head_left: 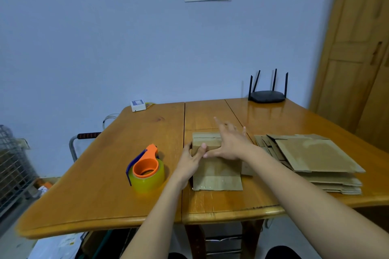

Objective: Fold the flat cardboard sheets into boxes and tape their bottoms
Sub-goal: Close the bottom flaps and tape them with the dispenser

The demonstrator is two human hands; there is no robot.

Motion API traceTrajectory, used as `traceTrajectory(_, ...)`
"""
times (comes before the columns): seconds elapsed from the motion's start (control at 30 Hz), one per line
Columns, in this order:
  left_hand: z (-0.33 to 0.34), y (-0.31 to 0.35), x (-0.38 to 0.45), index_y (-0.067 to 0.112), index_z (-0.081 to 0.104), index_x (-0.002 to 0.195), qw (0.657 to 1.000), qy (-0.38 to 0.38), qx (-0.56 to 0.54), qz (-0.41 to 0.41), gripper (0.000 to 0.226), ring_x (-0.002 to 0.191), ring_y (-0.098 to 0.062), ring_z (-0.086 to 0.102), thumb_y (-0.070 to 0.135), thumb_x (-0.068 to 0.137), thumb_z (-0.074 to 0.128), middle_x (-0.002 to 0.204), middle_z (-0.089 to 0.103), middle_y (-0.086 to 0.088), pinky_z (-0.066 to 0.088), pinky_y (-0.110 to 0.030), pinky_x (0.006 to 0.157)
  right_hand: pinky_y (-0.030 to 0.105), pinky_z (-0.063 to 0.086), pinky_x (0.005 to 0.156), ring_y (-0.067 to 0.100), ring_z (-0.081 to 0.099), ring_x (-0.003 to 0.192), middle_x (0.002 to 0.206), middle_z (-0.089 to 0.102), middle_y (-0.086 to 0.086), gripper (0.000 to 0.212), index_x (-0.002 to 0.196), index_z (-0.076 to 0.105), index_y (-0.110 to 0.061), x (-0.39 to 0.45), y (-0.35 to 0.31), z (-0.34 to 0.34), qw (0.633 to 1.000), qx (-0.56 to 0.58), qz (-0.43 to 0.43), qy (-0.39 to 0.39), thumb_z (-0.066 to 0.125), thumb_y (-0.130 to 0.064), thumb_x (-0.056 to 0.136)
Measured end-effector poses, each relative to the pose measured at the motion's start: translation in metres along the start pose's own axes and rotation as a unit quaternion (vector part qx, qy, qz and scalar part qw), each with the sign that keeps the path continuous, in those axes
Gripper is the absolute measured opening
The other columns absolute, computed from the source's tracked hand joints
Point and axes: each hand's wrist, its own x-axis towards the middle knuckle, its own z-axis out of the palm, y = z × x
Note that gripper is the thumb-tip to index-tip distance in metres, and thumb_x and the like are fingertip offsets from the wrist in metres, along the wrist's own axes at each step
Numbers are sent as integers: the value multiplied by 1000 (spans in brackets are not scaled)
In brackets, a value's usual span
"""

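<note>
A partly folded cardboard box (216, 171) stands on the wooden table (130, 149), its near flap lying flat toward me with a strip of clear tape on it. My left hand (191, 159) holds the box's left side, thumb on top of the folded flap. My right hand (230, 142) lies on the box's top with fingers spread straight, pressing the flaps down. A stack of flat cardboard sheets (315, 160) sits to the right. An orange tape dispenser (147, 169) with a clear roll stands left of the box.
A black router (267, 95) with several antennas stands at the table's far edge, and a small white box (137, 105) at the far left corner. A wire rack (12, 166) is left of the table, a wooden door (362, 48) to the right.
</note>
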Motion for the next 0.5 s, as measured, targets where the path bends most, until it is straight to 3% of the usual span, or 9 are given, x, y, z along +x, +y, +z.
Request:
traceTrajectory(0.07, -2, 3, 4, 22, 18, 156, 1000, 6, -15, 6, 94, 145, -26, 30, 71, 84, 53, 161, 26, -4, 30, -42, 115, 60, 12, 121, 33, 12, 154, 169, 3, 7, 139, 158, -14, -39, -6, 6, 4, 990, 128, 31, 41, 68, -88, 57)
traceTrajectory(0.13, -5, 4, 9, 23, 27, 154, 998, 21, -55, -7, 109, 137, -24, 42, 86, 69, 55, 155, 37, -5, 38, -45, 113, 54, 28, 118, 31, 22, 152, 169, 8, 4, 139, 159, -10, -38, -14, 12, 8, 947, 302, 70, 80, 77, -78, 59)
traceTrajectory(0.2, -7, 4, 13, 18, 33, 151, 995, 44, -83, -16, 113, 130, -24, 49, 90, 66, 51, 147, 46, -5, 42, -45, 109, 50, 38, 114, 31, 36, 146, 166, 22, 8, 136, 161, -6, -33, -22, 18, 13, 902, 414, 101, 71, 79, -72, 62)
traceTrajectory(0.33, -7, 4, 18, 22, 30, 153, 987, 77, -134, -40, 128, 133, -27, 46, 100, 52, 47, 149, 45, -5, 39, -50, 111, 47, 51, 104, 22, 62, 121, 145, 54, 6, 135, 159, 18, -27, -27, 26, 38, 877, 468, 109, -20, 82, -79, 52)
traceTrajectory(0.43, -7, 8, 19, 25, 33, 151, 983, 87, -154, -53, 122, 128, -28, 50, 98, 55, 50, 146, 48, -3, 42, -51, 108, 42, 59, 92, 17, 70, 106, 126, 67, 1, 126, 152, 32, -23, -22, 17, 48, 829, 550, 104, -1, 95, -61, 50)
traceTrajectory(0.5, -9, 13, 18, 27, 39, 147, 980, 77, -178, -52, 106, 117, -25, 59, 89, 64, 57, 137, 57, -3, 51, -46, 97, 36, 62, 83, 16, 73, 99, 119, 70, 0, 112, 147, 40, -19, -17, 10, 45, 805, 583, 109, 28, 96, -51, 56)
